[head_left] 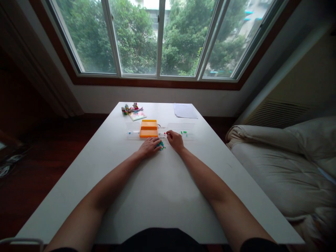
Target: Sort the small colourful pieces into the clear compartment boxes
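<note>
The bench (162, 196) is a smooth white board, matt with only a dull sheen from the window. On it the orange box (148, 128) looks like moulded plastic, smooth and faintly glossy, and the clear trays (183, 130) are thin see-through plastic. The coloured pieces (161, 144) seem to be hard, shiny plastic — too small to be sure — while the loose sheets (185, 110) are plain matt paper, the booklet (137, 115) has a glossy printed cover, the quilt (288, 164) is soft, creased, matt cloth, and the floor (52, 154) is dark wood.
</note>
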Demonstrator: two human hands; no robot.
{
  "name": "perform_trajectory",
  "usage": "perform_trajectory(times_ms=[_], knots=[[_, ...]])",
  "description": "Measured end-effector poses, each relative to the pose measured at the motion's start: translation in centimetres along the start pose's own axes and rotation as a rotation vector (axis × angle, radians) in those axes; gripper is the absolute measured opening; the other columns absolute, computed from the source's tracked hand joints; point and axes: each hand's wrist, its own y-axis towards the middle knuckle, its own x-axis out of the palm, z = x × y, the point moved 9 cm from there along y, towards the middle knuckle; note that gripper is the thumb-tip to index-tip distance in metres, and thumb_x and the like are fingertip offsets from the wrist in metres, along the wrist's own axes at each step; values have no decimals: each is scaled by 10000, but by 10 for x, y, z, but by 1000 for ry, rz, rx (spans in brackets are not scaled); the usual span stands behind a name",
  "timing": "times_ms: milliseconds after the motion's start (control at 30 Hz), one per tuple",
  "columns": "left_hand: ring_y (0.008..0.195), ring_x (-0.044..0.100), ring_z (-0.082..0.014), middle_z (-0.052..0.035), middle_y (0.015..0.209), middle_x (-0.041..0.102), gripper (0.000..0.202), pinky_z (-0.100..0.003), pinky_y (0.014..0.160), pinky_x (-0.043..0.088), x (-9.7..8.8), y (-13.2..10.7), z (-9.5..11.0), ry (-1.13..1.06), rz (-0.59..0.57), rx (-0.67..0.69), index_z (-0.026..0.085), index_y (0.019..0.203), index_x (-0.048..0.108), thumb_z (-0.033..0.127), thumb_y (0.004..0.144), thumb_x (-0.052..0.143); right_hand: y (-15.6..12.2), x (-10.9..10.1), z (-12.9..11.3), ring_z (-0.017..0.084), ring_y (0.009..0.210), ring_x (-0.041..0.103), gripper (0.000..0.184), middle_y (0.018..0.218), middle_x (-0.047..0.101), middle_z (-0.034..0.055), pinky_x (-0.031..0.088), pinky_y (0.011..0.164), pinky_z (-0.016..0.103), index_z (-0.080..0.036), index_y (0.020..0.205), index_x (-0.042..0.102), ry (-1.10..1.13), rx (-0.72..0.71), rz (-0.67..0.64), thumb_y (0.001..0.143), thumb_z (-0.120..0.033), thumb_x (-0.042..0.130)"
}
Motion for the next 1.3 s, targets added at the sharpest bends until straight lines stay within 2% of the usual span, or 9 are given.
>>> perform_trajectory(times_ms=[333, 533, 667, 833, 967, 1067, 1200, 1300], knots=[[1303, 500, -248, -86, 1423, 569, 435, -421, 1141, 376, -10, -8, 17, -39, 20, 78, 263, 1394, 553, 441, 1006, 471, 1, -6, 2, 160, 643, 578, 231, 714, 656, 10, 420, 665, 245, -204, 980, 714, 48, 31, 13, 877, -230, 509], [1319, 499, -262, -98, 1465, 532, 479, -423, 1123, 394, -5, 6, 23, 42, -33, 57, 255, 1412, 526, 467, 983, 501, 2, -11, 12, 154, 618, 563, 237, 677, 627, -5, 426, 662, 243, -202, 963, 709, 77, 78, 49, 868, -242, 495], [1235, 556, -258, -90, 1378, 602, 411, -410, 1074, 431, -3, 18, 32, 102, -59, 48, 254, 1325, 599, 453, 977, 509, 3, -16, 17, 154, 615, 560, 251, 675, 621, -5, 417, 652, 243, -197, 966, 707, 92, 98, 69, 867, -250, 483], [1080, 618, -233, -73, 1229, 673, 311, -372, 967, 481, -5, 24, 33, 121, -44, -14, 255, 1186, 680, 377, 985, 476, 3, -18, 17, 154, 609, 557, 252, 659, 608, -8, 416, 650, 242, -196, 955, 707, 99, 113, 68, 859, -256, 482], [1120, 594, -238, -67, 1243, 663, 327, -389, 991, 465, -5, 22, 36, 103, -3, -12, 278, 1228, 672, 401, 978, 500, 3, -19, 16, 155, 608, 554, 250, 659, 609, -9, 422, 661, 244, -194, 954, 705, 96, 122, 67, 857, -259, 484], [1147, 575, -245, -67, 1235, 664, 317, -410, 1022, 447, -4, 19, 39, 92, 13, -4, 274, 1181, 697, 425, 979, 505, 3, -19, 16, 155, 610, 553, 250, 658, 608, -9, 417, 656, 245, -194, 953, 705, 93, 128, 67, 859, -260, 483], [1142, 576, -245, -63, 1207, 684, 281, -399, 1027, 454, -9, 15, 34, 19, 38, -12, 261, 1112, 727, 393, 975, 520, 3, -20, 16, 152, 606, 553, 251, 662, 606, -7, 412, 644, 245, -193, 950, 706, 102, 124, 68, 869, -266, 480], [1144, 580, -243, -66, 1207, 689, 278, -389, 1029, 461, -23, 11, 16, -42, 103, -68, 259, 1136, 729, 326, 974, 513, 2, -20, 17, 153, 612, 558, 252, 664, 607, -5, 419, 650, 244, -193, 952, 708, 102, 133, 65, 868, -270, 483]])
